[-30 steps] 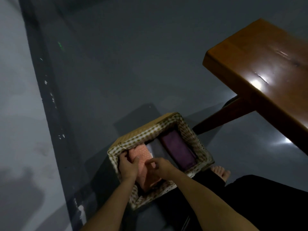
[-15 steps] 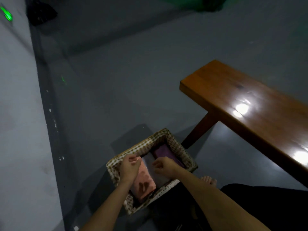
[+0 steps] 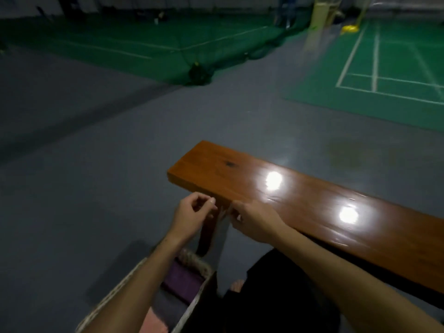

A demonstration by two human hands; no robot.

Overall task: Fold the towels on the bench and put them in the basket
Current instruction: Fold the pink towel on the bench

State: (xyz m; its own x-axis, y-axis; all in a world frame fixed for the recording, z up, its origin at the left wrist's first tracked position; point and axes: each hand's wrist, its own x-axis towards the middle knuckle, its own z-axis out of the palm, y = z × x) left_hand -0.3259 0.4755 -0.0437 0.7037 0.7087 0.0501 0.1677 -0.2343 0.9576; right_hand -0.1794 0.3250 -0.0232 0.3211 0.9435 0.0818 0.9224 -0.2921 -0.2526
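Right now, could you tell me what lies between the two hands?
In the head view, a pale strip, perhaps cloth, hangs between the left hand and right hand; behind it show the bench edge and its leg.

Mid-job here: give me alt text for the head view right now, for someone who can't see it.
Both hands, left hand and right hand, hang with loosely curled fingers holding nothing, by the near end of a bare wooden bench. Below, a basket on the floor holds a purple towel and a pink towel.
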